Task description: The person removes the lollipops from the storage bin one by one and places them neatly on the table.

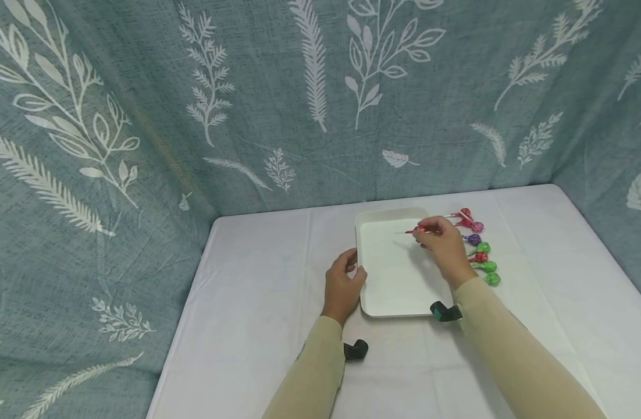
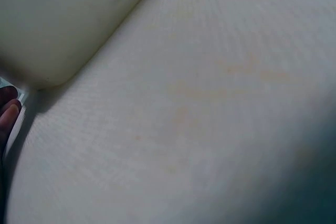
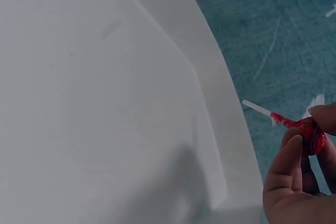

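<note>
A white rectangular tray (image 1: 394, 285) lies on the table. My left hand (image 1: 344, 283) holds its left rim, the thumb over the edge and the fingers along the outer side; some fingers (image 2: 8, 109) show at the left border of the left wrist view. Above the tray's far right part, my right hand (image 1: 445, 244) pinches a red-wrapped lollipop (image 3: 312, 136) by its candy head. The white stick points left, over the tray. Nothing lies on the visible tray floor apart from the hand's shadow.
Right of the tray several wrapped lollipops lie in a loose column: red (image 1: 465, 213), pink (image 1: 477, 227), purple (image 1: 474, 239) and green (image 1: 492, 279). My right forearm passes close by them. A patterned blue-green curtain (image 1: 320, 157) hangs behind the white-covered table (image 1: 268, 279).
</note>
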### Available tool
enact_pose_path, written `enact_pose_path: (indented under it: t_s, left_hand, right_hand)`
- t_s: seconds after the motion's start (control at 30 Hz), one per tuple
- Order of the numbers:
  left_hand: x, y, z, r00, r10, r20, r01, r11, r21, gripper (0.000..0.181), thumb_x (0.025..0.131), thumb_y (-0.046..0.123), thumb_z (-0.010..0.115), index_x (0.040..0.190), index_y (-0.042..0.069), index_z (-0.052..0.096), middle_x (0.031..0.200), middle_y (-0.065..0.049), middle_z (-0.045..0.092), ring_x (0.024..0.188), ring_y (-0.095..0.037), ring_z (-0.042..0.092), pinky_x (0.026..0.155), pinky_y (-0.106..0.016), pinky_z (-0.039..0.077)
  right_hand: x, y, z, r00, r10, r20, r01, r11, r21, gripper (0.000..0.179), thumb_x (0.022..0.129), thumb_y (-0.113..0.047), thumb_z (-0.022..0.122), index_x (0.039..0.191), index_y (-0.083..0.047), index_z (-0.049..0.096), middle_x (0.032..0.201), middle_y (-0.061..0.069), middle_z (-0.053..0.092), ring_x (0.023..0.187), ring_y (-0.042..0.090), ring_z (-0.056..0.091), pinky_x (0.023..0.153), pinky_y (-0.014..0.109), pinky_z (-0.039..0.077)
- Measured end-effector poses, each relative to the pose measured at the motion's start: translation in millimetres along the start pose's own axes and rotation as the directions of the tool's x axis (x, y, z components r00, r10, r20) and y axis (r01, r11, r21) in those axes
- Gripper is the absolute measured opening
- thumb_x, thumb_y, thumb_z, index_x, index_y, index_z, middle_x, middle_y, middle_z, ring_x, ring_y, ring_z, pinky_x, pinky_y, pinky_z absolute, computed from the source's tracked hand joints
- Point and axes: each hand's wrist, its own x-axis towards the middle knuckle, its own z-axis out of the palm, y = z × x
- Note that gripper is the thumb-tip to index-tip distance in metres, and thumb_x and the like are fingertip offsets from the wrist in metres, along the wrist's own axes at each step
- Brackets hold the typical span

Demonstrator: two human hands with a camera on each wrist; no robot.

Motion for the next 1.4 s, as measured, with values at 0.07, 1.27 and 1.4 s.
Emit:
enact_pose_path:
  t_s: [0.07, 1.27, 1.4]
  left_hand:
    - [0.0, 0.4, 0.2, 1.0, -0.003, 0.0, 0.003, 1.0, -0.004, 0.046, 0.096, 0.009, 0.066, 0.141, 0.002, 0.068, 0.13, -0.01, 0.074, 0.121, -0.021, 0.068, 0.102, -0.037, 0.058]
    - [-2.0, -4.2, -2.2, 1.0, -0.018, 0.013, 0.018, 1.0, -0.016, 0.047, 0.095, 0.006, 0.067, 0.142, 0.003, 0.07, 0.126, -0.007, 0.075, 0.119, -0.02, 0.068, 0.103, -0.035, 0.057]
    - [-2.3, -4.6, -2.3, 1.0, -0.018, 0.013, 0.018, 1.0, -0.007, 0.046, 0.096, 0.007, 0.067, 0.142, 0.003, 0.069, 0.126, -0.008, 0.075, 0.119, -0.021, 0.068, 0.103, -0.036, 0.057]
  right_hand:
    - [-1.7, -0.4, -3.3, 1.0, 0.012, -0.003, -0.012, 1.0, -0.001, 0.043, 0.106, -0.017, 0.071, 0.139, 0.008, 0.059, 0.125, 0.018, 0.065, 0.107, 0.02, 0.067, 0.09, 0.023, 0.059]
    - [-41.4, 13.3, -51.3, 0.997, 0.024, -0.072, -0.028, 0.998, -0.062, 0.044, 0.108, -0.022, 0.068, 0.14, 0.006, 0.057, 0.129, 0.017, 0.063, 0.105, 0.013, 0.067, 0.086, 0.018, 0.059]
    - [-44.8, 17.0, -55.5, 0.997, 0.024, -0.073, -0.03, 0.997, -0.076, 0.043, 0.108, -0.021, 0.068, 0.14, 0.006, 0.057, 0.128, 0.017, 0.063, 0.103, 0.013, 0.067, 0.085, 0.019, 0.06]
